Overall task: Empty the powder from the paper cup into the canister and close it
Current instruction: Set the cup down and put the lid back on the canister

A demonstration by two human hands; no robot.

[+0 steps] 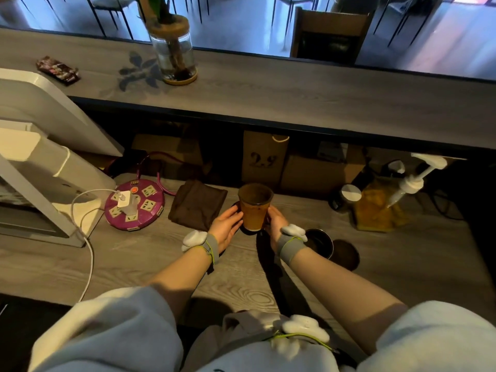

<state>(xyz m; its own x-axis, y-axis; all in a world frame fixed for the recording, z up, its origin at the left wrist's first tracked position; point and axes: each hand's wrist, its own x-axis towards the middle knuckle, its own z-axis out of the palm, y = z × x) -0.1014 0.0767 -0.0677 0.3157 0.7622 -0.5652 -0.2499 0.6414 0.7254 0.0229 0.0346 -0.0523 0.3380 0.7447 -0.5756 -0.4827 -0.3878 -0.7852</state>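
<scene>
Paper cup [255, 208] upright on dark disc on worktop [150, 253], cupped between both hands. Left hand [226, 226] fingers spread, touching cup; right hand [275, 221] fingers curled round it. Open canister [320, 242] just right, nearer right hand.

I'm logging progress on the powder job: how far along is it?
Early. Done: the dark metal canister stands open, its round brown lid beside it. In hand: left hand and right hand flank the upright brown paper cup. Left: pouring, then closing.
</scene>
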